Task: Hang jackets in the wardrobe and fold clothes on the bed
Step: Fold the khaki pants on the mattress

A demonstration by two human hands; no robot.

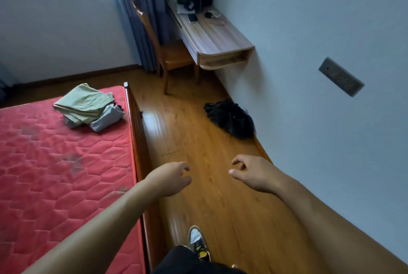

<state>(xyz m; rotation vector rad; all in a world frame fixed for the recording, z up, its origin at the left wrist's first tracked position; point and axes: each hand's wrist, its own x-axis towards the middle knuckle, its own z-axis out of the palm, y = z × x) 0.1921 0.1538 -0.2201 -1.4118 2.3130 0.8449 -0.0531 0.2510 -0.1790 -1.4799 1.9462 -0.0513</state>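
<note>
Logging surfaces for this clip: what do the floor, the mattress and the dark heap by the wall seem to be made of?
Floor: wood or laminate planks, glossy; grain and window glare show.
Mattress: red quilted fabric, matte; stitched hexagon pattern.
Dark heap: soft black cloth, likely a garment; crumpled folds, weave too dark to tell.

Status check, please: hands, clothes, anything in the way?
Left hand, right hand both empty. Clothes pile on mattress corner. Black heap on floor by wall, ahead.
</note>
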